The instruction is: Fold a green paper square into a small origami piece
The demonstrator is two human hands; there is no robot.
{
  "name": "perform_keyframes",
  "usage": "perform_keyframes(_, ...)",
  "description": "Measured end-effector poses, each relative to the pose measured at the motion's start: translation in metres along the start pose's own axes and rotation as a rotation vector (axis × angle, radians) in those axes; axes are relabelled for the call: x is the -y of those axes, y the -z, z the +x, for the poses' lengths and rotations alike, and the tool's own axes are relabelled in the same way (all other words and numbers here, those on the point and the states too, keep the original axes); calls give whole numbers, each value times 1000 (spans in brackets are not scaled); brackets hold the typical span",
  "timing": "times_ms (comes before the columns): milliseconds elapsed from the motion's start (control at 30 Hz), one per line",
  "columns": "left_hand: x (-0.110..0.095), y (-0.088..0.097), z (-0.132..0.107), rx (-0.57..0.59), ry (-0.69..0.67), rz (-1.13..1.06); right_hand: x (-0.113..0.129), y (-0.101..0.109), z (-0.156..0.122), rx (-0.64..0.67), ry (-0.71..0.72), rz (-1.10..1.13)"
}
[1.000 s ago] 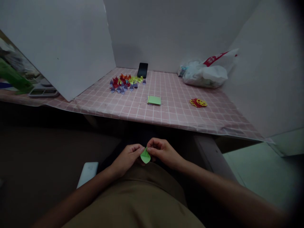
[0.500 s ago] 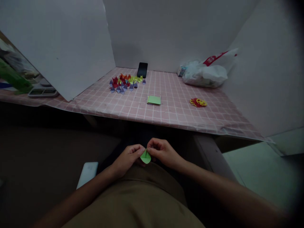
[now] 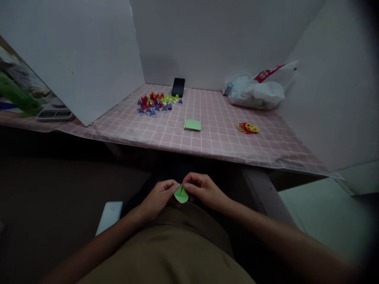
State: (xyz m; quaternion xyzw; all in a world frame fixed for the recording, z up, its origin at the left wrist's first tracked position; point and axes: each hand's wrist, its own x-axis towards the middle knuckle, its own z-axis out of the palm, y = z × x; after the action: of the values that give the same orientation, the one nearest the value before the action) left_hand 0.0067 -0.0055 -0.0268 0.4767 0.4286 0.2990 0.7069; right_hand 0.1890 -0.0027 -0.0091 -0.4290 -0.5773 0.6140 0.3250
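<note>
Below the table edge, over my lap, my left hand [image 3: 158,196] and my right hand [image 3: 203,190] pinch a small folded green paper [image 3: 181,195] between their fingertips. Both hands are closed on it, left from the left side, right from the top right. On the pink checked table [image 3: 219,146] lies a stack of green paper squares [image 3: 192,125]. Farther back left stands a cluster of several folded paper figures [image 3: 156,102] in red, orange, yellow and purple.
A black phone [image 3: 178,87] leans against the back wall. A white plastic bag [image 3: 257,91] sits at the back right, red and yellow paper cut-outs [image 3: 248,127] at the right. White boards wall the table. A pale flat object [image 3: 109,216] lies by my left forearm.
Hardly anything has moved. My fingers shift slightly on the green paper, which stays in the same place over my lap.
</note>
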Motion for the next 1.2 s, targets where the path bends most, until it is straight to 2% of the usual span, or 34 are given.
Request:
perform_keyframes(300,-5,-3,-1,13,-8,80,-8,-1,2,-32,5,-78)
perform_keyframes(533,3,1,1,44,11,-71,-6,-1,0,-80,82,-186)
perform_keyframes(800,3,2,1,71,33,-137,-7,-1,-1,-99,193,-391)
perform_keyframes(1200,5,1,0,70,88,-241,-7,-1,0,-3,127,-247)
